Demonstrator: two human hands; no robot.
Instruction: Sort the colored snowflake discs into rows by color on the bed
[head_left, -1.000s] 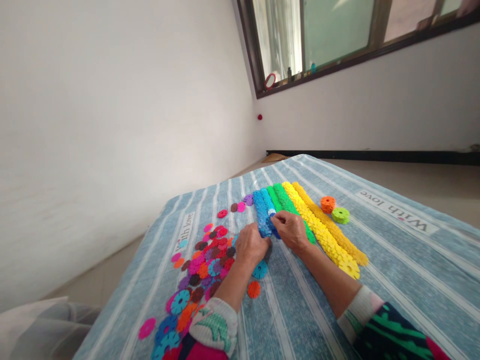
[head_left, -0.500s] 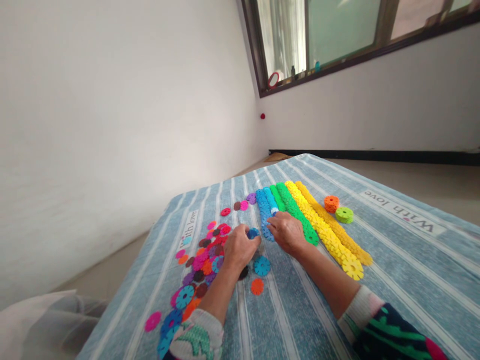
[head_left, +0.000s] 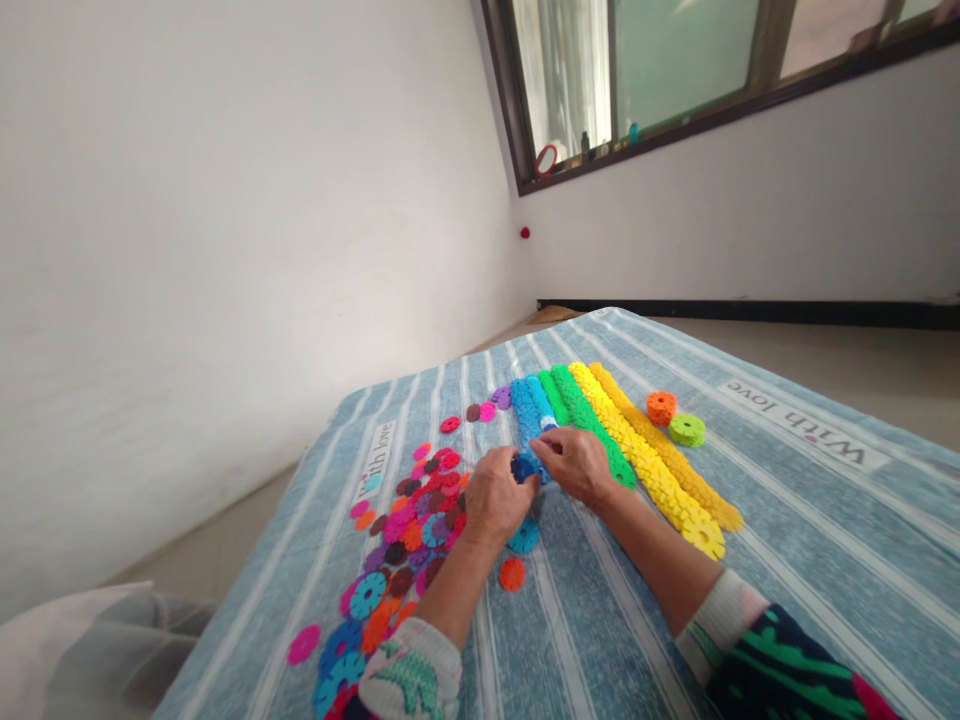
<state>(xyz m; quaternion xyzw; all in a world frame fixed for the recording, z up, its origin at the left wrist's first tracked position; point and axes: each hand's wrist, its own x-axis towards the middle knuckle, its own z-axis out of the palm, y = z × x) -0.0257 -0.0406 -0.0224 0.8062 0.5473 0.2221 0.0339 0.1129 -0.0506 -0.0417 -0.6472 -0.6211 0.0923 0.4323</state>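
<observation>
Presently | left hand (head_left: 495, 494) is gripping dark-blue piece (head_left: 523, 467) | right hand (head_left: 577, 463) is pinching narrowly, contents untellable | blue row (head_left: 523, 402) is pointing toward cloth (head_left: 600, 620)'s far edge | level holding likely aiding alignment

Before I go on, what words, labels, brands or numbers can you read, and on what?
"With love": on the right label of the striped cloth, upside down.
"ith love": on the left label, sideways; its start is partly covered by a light-blue disc.
Sill items: too small to read.
</observation>
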